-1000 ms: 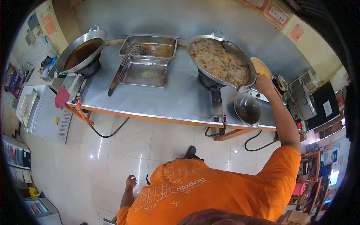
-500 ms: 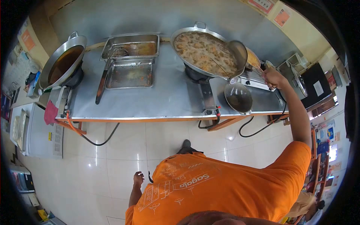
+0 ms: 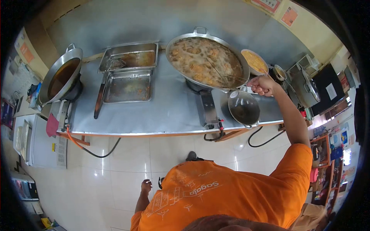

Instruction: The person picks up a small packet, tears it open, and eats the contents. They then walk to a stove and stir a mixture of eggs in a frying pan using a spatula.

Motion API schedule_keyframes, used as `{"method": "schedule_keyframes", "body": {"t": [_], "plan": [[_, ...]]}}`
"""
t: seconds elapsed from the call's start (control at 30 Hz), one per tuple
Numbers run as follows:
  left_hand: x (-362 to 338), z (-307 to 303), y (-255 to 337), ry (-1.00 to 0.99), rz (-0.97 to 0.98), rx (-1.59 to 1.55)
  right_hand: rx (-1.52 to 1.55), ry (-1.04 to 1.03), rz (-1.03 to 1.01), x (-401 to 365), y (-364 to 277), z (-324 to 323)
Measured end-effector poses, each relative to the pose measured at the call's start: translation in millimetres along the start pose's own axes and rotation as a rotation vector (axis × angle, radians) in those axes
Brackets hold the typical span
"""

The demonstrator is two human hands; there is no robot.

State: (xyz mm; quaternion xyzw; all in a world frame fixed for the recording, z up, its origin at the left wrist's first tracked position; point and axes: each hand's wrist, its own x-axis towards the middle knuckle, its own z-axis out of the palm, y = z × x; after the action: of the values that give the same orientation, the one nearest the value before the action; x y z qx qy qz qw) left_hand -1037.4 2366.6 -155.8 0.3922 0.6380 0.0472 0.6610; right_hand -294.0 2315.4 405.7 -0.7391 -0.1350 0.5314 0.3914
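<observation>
My right hand (image 3: 263, 85) is closed around the wire-like handle of a strainer (image 3: 236, 78) at the near right rim of a large wok (image 3: 246, 68). The strainer's round head is hidden in the bubbling oil, where several browned pieces (image 3: 192, 67) fry. Another thin metal rod (image 3: 216, 68) slants across the oil; its lower end is out of sight. Just below the right hand sits a small dark pan (image 3: 244, 107). My left hand (image 3: 146, 186) hangs low beside my body over the floor, fingers loosely bent and apart, holding nothing visible.
A bowl of yellow batter-like mix (image 3: 254, 61) stands right of the wok. On the steel table (image 3: 165, 111) lie two metal trays (image 3: 128, 86) and a wooden-handled skimmer (image 3: 99, 100). A second wok of dark oil (image 3: 63, 77) is at the left. Gas hoses (image 3: 104, 155) hang below.
My right hand has moved left and down toward the wok. The strainer's round head, raised over the wok's right rim before, has gone down into the oil. The left hand stays low.
</observation>
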Motion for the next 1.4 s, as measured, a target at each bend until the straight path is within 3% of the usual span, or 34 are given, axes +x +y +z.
{"method": "schedule_keyframes", "body": {"t": [0.07, 0.17, 0.27, 0.3, 0.4, 0.43, 0.53, 0.63, 0.73, 1.07, 1.17, 1.27, 1.3, 1.4], "plan": [[18.1, 6.2, -6.3, -0.083, 0.013, -0.224, 0.024, -0.032, -0.035, 14.0, -1.3, -13.6], [19.4, 28.1, 4.8, -0.070, 0.029, -0.267, 0.067, -0.003, -0.062, 17.7, -5.0, -20.0], [32.9, 39.7, 1.7, -0.086, 0.294, 0.291, 0.030, 0.036, -0.092, 15.7, -11.7, -38.2], [6.8, 56.8, 34.3, 0.043, 0.013, 0.096, 0.002, 0.049, -0.093, 10.5, -13.6, -46.7], [27.9, 61.7, 18.9, -0.040, 0.047, -0.126, -0.100, 0.061, -0.096, -21.9, -30.9, -53.4], [29.5, 58.2, 17.2, -0.157, 0.041, -0.345, -0.128, 0.075, -0.104, -30.8, -34.3, -58.2], [29.2, 69.0, 19.3, -0.023, 0.055, 0.008, -0.187, 0.121, -0.073, -50.7, -46.1, -67.7], [31.8, 64.7, 16.8, -0.116, 0.070, -0.210, -0.302, 0.189, -0.058, -67.3, -57.6, -76.2], [29.6, 59.7, 9.1, -0.085, 0.076, -0.152, -0.372, 0.249, -0.041, -88.7, -72.5, -66.8], [-9.6, 17.4, -29.6, -0.004, 0.051, -0.002, -1.015, 0.418, -0.116, -105.5, -83.9, 0.0], [-22.3, 3.6, -47.8, 0.013, 0.013, -0.090, -1.655, 0.404, -0.140, -103.1, -72.1, 25.1], [-32.9, -9.2, -56.1, 0.040, -0.019, -0.047, -1.674, 0.638, -0.563, -70.7, -28.9, 8.6], [-34.4, -13.7, -60.2, 0.046, -0.017, -0.019, -1.637, 0.714, -0.353, -113.6, -34.0, 72.2], [-38.2, -40.3, -76.1, 0.038, -0.006, -0.060, -1.736, 0.661, -0.359, -101.8, -2.2, 66.2]]}}
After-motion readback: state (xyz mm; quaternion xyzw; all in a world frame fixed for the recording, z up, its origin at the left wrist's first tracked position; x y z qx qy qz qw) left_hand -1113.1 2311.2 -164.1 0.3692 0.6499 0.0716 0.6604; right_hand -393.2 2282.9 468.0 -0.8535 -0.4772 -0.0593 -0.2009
